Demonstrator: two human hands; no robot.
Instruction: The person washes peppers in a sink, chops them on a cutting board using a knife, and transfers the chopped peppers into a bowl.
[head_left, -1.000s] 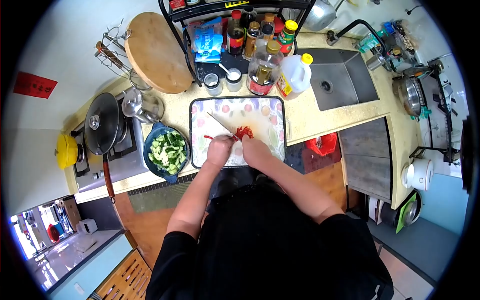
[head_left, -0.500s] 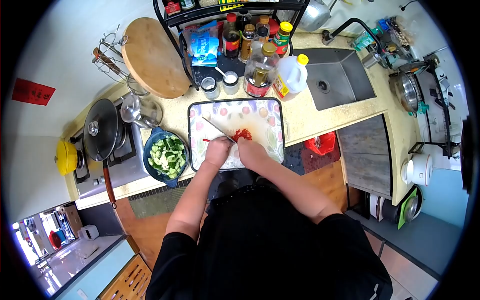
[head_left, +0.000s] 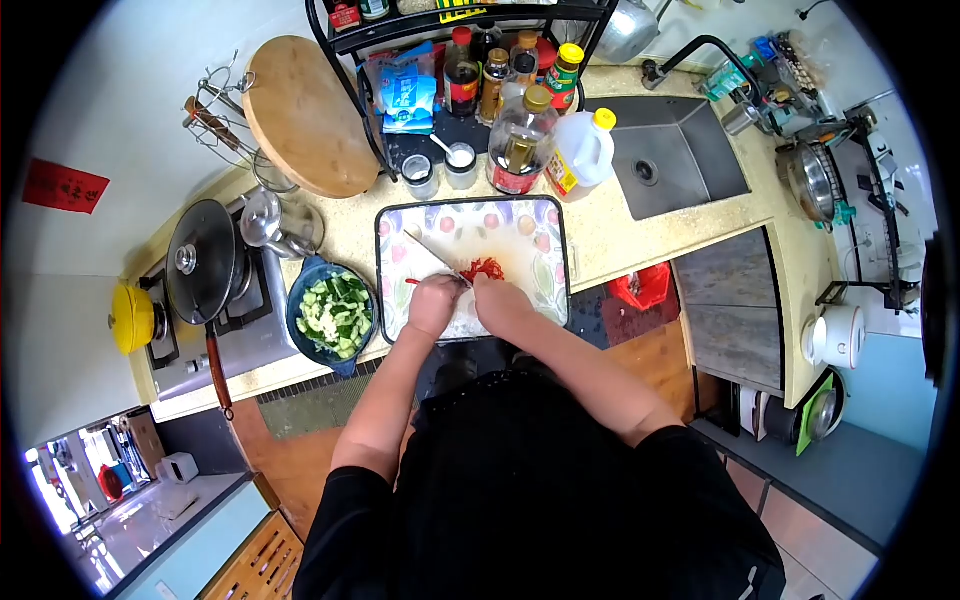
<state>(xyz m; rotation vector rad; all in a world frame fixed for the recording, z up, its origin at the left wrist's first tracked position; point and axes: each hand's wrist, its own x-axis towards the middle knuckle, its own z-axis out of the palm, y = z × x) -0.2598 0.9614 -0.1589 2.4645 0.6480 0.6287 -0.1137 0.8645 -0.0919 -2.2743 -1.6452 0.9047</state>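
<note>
On the flowered cutting board (head_left: 405, 222), my left hand (head_left: 435, 305) is closed around a red chili pepper (head_left: 412, 281), whose end pokes out on the left. My right hand (head_left: 502, 303) grips a knife (head_left: 428, 252); its handle is hidden in the fingers and the blade points up and left, past the left hand. Chopped red chili (head_left: 486, 268) lies in a small pile just beyond the right hand's fingers. The two hands are close together, and the cutting spot between them is partly covered.
Left of the board stands a blue bowl (head_left: 300, 310) of cut cucumber with pale minced bits. A lidded pan (head_left: 205, 265) sits on the stove. Behind the board are glass jars (head_left: 419, 178), a large bottle (head_left: 522, 140) and a white jug (head_left: 583, 155). The sink (head_left: 690, 165) is at right.
The knife blade has tilted slightly, so more of its flat face shows. Both hands stay in nearly the same place.
</note>
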